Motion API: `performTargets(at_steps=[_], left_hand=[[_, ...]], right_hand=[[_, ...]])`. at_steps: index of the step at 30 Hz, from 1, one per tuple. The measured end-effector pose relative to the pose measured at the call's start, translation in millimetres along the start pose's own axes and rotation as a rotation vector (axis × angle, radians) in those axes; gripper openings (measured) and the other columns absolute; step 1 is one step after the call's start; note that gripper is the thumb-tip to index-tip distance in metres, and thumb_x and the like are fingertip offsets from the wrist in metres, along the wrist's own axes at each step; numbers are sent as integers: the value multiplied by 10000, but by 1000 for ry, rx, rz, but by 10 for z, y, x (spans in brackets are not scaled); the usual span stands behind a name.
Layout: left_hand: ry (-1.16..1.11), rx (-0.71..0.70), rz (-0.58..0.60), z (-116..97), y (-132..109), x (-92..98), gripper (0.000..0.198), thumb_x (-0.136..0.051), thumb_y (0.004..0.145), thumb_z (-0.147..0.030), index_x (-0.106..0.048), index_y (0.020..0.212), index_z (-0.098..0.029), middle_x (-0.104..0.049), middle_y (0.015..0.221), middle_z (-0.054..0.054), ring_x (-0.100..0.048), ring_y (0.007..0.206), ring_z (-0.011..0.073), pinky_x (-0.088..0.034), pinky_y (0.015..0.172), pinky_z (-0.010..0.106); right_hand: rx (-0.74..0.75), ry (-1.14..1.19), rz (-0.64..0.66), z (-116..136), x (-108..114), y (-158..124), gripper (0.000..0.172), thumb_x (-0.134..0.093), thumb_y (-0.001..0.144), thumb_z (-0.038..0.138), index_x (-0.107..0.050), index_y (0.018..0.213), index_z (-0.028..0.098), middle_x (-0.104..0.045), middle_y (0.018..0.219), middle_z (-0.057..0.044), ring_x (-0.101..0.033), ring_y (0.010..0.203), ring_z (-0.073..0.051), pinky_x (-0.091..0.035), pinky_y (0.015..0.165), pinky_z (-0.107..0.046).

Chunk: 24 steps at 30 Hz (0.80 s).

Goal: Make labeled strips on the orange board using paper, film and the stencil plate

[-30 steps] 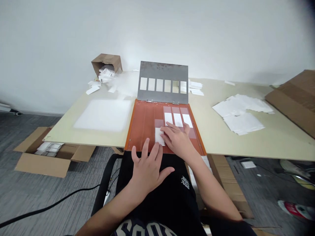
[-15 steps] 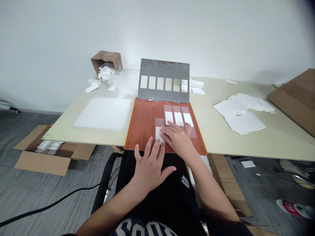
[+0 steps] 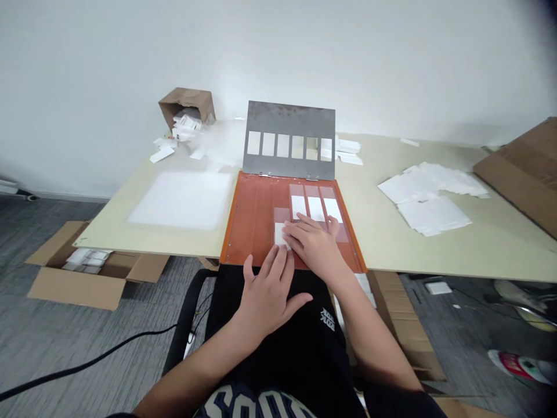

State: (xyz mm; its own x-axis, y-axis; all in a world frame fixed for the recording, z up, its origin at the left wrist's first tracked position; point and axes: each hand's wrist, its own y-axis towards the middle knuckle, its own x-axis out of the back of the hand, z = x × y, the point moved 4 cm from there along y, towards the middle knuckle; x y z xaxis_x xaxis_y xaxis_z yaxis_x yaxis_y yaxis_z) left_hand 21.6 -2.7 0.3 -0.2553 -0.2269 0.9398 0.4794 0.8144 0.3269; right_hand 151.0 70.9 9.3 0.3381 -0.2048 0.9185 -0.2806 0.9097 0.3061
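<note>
**A:** ok so what are your hands actually doing there?

**B:** My right hand has its fingertips on a white card near the front of the orange tray. Can't tell if I'm pinching it or just pressing, the fingers cover that bit. My left hand is fanned out, thumb well off to the side, fingertips right at the card's near edge, not clamped on anything.

**A:** which step would you call that?

**B:** Squaring the card up on its clear strip, I'd say. Three other white cards lie on strips farther back to the right, and the grey lid stands up at the tray's far edge.

**A:** and the next move calls for?

**B:** Light fingertips imo: small nudges on the card's edges, both hands steady, without dragging the strip along.
</note>
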Motion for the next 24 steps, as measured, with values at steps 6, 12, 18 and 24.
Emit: performTargets(at_steps=[6, 12, 18, 24], left_hand=[[10, 5, 16, -13, -1, -18, 693, -271, 968, -626, -506, 1420, -157, -514, 1473, 146, -473, 1338, 320, -262, 1065, 520], [20, 20, 18, -28, 8, -19, 726, -237, 968, -637, -483, 1436, -140, -500, 1486, 141, -466, 1340, 314, -275, 1050, 525], [30, 16, 22, -30, 14, -15, 724, -249, 966, -639, -500, 1426, -140, -501, 1482, 151, -466, 1339, 327, -273, 1052, 521], [34, 11, 22, -16, 23, -12, 713, -248, 967, -638, -517, 1412, -150, -513, 1474, 145, -482, 1326, 321, -287, 1032, 508]], right_hand=[[7, -26, -8, 0, 4, -9, 312, -391, 1019, 316, -695, 1086, 290, -743, 1133, -65, -547, 1272, -332, -143, 1047, -626], [-10, 31, -4, 17, 21, 1, 307, -389, 1022, 299, -695, 1034, 279, -742, 1134, -61, -554, 1255, -327, -110, 1050, -632], [-16, 40, -4, 25, 23, 9, 308, -391, 1021, 300, -697, 1040, 279, -745, 1121, -68, -561, 1236, -323, -104, 1051, -645], [-35, 71, 7, 37, 25, 3, 328, -367, 1029, 292, -694, 1054, 281, -745, 1127, -63, -537, 1275, -309, -85, 1066, -654]])
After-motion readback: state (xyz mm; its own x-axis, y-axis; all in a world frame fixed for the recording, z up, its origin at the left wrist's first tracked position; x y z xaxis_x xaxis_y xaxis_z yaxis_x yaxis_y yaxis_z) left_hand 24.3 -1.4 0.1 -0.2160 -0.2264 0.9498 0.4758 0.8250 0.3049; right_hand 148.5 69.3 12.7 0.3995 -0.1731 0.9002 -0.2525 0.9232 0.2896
